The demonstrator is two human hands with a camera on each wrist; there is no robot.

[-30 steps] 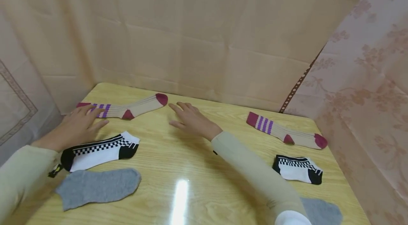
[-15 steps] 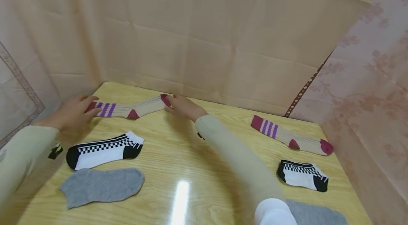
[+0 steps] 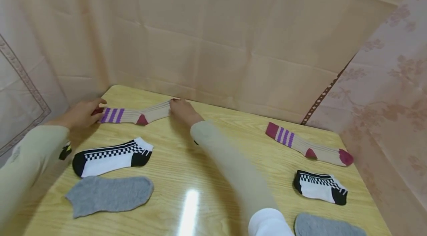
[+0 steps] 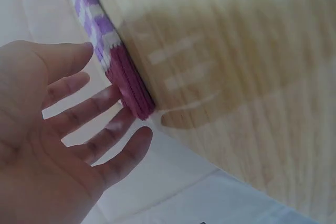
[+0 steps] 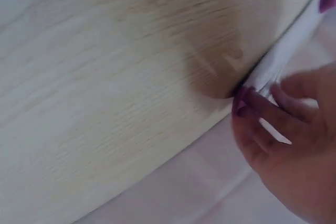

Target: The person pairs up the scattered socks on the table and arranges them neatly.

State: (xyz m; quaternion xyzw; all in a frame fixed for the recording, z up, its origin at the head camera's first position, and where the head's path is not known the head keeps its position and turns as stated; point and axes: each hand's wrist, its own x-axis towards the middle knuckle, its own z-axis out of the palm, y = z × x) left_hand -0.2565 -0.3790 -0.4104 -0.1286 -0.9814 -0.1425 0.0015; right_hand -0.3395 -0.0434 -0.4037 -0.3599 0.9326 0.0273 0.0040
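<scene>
One striped sock in work, head view: stretched along the far left of the counter, left hand and right hand at opposite ends. Untouched: matching striped sock, two checkered socks, two grey socks, each kind split between counter's left and right. Left wrist: fingers spread, tips touching the maroon cuff, not clasping. Right wrist: blurred; fingers look curled, pinching the maroon toe. Judgement: hold half made, no lift evident; five socks left.
</scene>
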